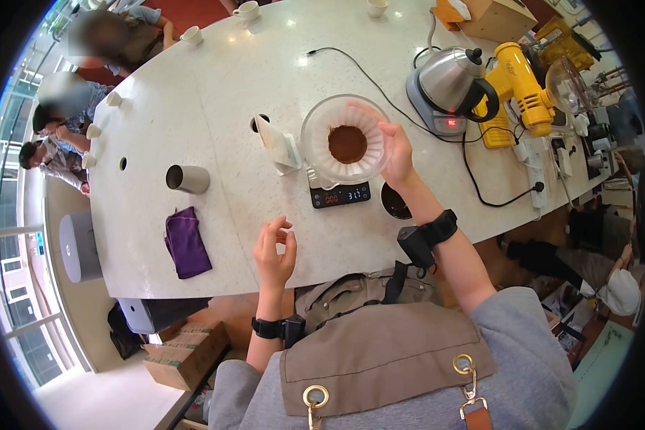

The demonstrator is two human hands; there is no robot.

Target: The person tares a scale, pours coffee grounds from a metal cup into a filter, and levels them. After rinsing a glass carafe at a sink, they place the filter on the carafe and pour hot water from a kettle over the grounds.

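Your right hand (398, 154) grips the rim of a glass dripper (321, 147) lined with a white paper filter, a mound of brown coffee grounds (347, 143) at its bottom, held over the black scale (340, 194) on the pale desk (215, 93). Your left hand (274, 251) hovers near the desk's front edge, fingers loosely curled and holding nothing. A steel kettle (451, 82) sits beyond the dripper to the right, while a metal cup (188, 178) on its side and a purple cloth (187, 241) lie well off to the left.
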